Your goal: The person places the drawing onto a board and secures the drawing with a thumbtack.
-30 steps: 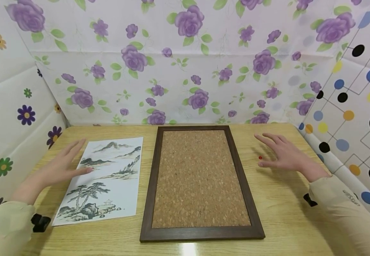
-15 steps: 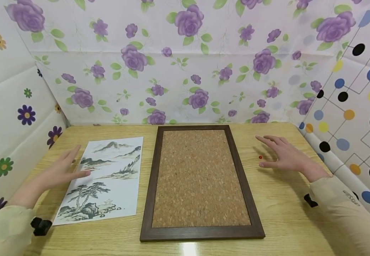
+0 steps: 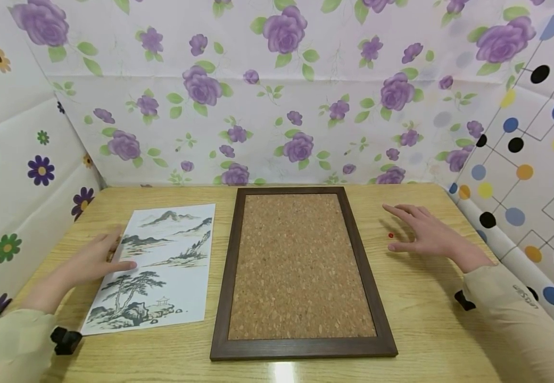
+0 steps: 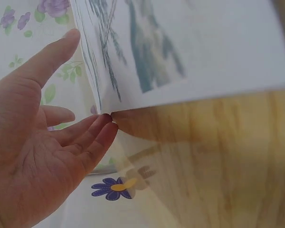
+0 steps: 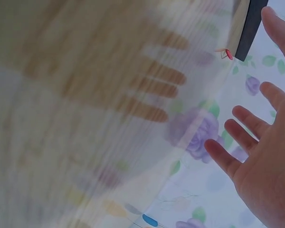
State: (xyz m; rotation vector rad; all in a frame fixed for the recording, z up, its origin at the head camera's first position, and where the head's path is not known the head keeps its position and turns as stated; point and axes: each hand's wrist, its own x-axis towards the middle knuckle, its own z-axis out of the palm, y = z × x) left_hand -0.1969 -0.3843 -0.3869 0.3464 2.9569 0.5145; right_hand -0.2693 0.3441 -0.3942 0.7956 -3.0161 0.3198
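On the left of the table lies a sheet of paper (image 3: 188,290) printed with an ink landscape of hills and pine trees. My left hand (image 3: 85,263) is at its left edge, thumb over the sheet. In the left wrist view its fingertips are right at the edge of the paper (image 4: 218,52), with the thumb spread apart. My right hand (image 3: 427,231) is held over the table at the right, fingers loosely spread, holding nothing. Just left of it, between thumb and forefinger in the head view, lies a tiny red object (image 3: 390,235), too small to identify.
A cork board (image 3: 300,266) in a dark brown frame lies mid-table, between the paper and my right hand. The wooden table (image 3: 430,319) is walled by a purple-flowered cloth (image 3: 257,122) behind, a floral cloth at left and a dotted one at right.
My left hand has come down and slightly toward me, to the left edge of the paper. The right hand has hardly moved; paper and cork board lie as before.
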